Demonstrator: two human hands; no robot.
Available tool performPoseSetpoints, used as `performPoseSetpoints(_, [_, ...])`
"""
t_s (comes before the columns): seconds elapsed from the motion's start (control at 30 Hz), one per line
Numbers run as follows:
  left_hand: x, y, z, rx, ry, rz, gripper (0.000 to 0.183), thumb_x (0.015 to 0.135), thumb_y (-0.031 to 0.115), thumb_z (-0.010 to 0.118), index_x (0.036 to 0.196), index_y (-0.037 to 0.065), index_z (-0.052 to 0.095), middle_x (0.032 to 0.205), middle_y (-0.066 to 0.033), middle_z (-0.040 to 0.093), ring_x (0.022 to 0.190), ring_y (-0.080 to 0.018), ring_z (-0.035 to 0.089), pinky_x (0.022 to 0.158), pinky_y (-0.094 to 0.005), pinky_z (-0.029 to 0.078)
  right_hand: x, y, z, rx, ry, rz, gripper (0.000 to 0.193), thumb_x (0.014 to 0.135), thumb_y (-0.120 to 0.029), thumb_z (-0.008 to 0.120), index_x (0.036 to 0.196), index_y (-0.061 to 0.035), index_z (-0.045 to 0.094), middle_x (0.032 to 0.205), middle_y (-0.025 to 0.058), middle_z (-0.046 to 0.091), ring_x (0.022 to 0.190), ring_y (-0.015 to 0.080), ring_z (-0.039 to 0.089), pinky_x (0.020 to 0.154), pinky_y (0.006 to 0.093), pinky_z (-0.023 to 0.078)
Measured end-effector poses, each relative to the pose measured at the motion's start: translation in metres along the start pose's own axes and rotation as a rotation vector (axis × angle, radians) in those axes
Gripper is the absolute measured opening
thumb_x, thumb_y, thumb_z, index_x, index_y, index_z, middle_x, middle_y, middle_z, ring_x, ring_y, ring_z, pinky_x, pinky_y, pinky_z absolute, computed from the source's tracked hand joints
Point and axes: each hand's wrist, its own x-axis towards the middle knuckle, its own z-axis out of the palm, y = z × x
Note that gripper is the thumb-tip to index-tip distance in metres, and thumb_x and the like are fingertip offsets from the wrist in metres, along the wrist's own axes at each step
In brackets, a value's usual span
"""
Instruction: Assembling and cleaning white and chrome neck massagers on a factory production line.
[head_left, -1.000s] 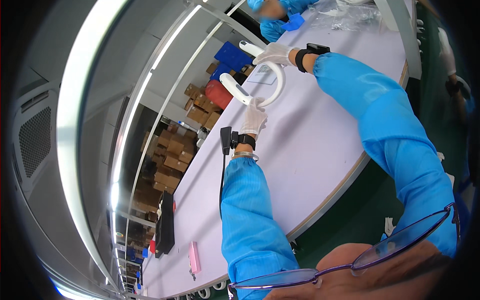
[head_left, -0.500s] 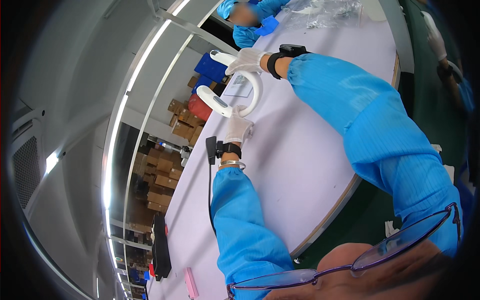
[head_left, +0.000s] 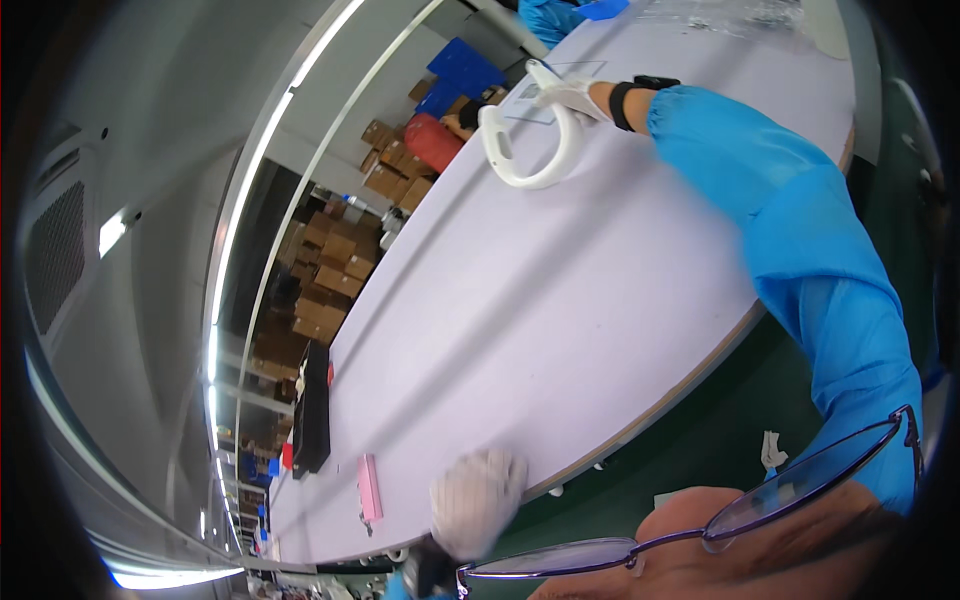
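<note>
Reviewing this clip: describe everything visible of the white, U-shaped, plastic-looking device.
The white, U-shaped, plastic-looking device is smooth, with a slim closed bend facing the wearer and its opening toward the far side. Its left arm is broader, with a rounded end; the other end shows past the right hand in a thin whitish glove, which grips that arm and hides part of it. It is over the far part of the pale lilac tabletop; whether it rests there cannot be told.

Right hand [head_left: 572,99] holds white loop [head_left: 538,179]; left hand [head_left: 478,503] perhaps curled.
</note>
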Motion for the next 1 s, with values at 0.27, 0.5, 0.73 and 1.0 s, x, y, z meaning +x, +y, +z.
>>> performPoseSetpoints(0.27, [-0.091,-0.025,0.111,-0.311,0.572,0.060,0.064,0.073,0.051,0.078,0.117,0.012,0.052,0.121,-0.0129,0.055,0.112,-0.0322,0.055,0.093,-0.0562,0.041,0.043,0.025,0.092,0.287,-0.092,0.158,0.032,0.091,-0.035,0.060,0.079,-0.0059,0.055,0.060,0.0058,0.051,0.044,0.0161,0.044,0.042,0.0334,0.031])
performPoseSetpoints(0.5, [-0.081,-0.013,0.119,-0.331,0.664,-0.099,0.078,0.070,0.049,0.080,0.131,0.013,0.046,0.131,-0.0124,0.053,0.123,-0.0310,0.049,0.106,-0.0574,0.019,0.027,0.017,0.169,0.197,-0.208,0.113,0.029,0.092,-0.031,0.060,0.093,-0.0021,0.056,0.078,0.0095,0.054,0.063,0.0193,0.049,0.056,0.0332,0.036])
performPoseSetpoints(0.73, [-0.092,-0.035,0.114,-0.503,0.423,0.101,0.072,0.081,0.058,0.063,0.137,0.012,0.054,0.145,-0.0155,0.048,0.136,-0.0402,0.040,0.112,-0.0585,0.017,-0.035,-0.008,0.173,-0.453,-0.411,-0.282,0.032,0.094,-0.027,0.059,0.107,0.0017,0.056,0.095,0.0132,0.058,0.081,0.0225,0.055,0.071,0.0330,0.042])
performPoseSetpoints(1.0, [-0.180,-0.095,0.208,-1.950,0.611,-0.060,0.044,0.098,0.024,0.053,0.058,0.006,0.050,0.058,-0.0078,0.055,0.054,-0.0205,0.053,0.054,-0.0353,0.043,-0.284,-0.064,0.062,-1.196,-0.417,-0.849,0.040,0.096,-0.022,0.059,0.123,0.0061,0.056,0.116,0.0174,0.062,0.102,0.0261,0.061,0.088,0.0327,0.048])
